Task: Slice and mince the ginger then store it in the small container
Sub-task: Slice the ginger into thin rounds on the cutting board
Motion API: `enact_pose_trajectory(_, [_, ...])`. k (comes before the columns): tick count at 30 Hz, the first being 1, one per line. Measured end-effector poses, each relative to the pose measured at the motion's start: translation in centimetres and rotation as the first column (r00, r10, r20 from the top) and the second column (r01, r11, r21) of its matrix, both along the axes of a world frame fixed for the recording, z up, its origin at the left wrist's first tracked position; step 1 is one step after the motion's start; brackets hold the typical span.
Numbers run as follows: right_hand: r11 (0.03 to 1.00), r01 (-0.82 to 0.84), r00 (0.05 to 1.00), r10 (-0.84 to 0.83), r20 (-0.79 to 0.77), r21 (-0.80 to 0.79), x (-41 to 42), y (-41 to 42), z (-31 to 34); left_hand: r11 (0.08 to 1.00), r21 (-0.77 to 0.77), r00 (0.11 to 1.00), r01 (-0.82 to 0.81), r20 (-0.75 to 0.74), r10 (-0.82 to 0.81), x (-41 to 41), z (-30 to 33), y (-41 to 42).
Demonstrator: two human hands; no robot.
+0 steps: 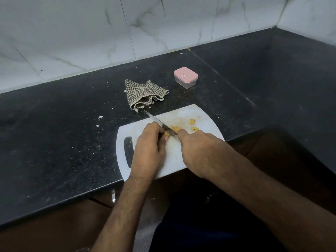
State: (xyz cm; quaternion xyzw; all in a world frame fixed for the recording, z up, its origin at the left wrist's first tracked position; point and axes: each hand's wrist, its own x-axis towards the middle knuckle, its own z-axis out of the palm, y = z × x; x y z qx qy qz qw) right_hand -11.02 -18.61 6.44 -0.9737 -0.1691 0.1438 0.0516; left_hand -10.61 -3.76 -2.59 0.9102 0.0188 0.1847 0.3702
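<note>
Ginger (175,128): on the cutting board (200,113), under the blade, between both hands; two cut bits lie just right of it.
Knife (157,121): grasped by the right hand (198,151); blade runs up-left, tip toward the cloth (143,93).
Left hand (150,142): fingers curled, pinning the ginger.
Container (185,77): lid on, well behind the board.
Surface: dark countertop (63,133), tiled corner walls.

No readable text anywhere. Only candidate: a small white sticker (183,75) with a red border and bluish marks, centred on the pink lid (185,73) of the small container (185,77), far right on the desk (54,142). Characters too small and blurred to make out.
</note>
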Motion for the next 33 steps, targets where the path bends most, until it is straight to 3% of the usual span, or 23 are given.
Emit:
enact_pose_trajectory(11, [1.000,0.026,0.997,-0.025,-0.077,0.005,0.1,-0.7,0.3,0.997,-0.075,0.999,-0.031,-0.019,0.029,0.2,-0.2,0.3])
enact_pose_trajectory(26, [0.999,0.016,0.991,-0.021,-0.131,-0.040,0.1,-0.5,-0.6,1.000,-0.001,0.998,-0.026,0.055,0.026,0.5,-0.4,0.5])
enact_pose_trajectory(33, [1.000,0.016,0.999,-0.016,-0.037,-0.009,0.1,-0.3,-2.9,0.999,-0.021,0.998,-0.026,0.064,0.027,0.4,-0.5,0.1])
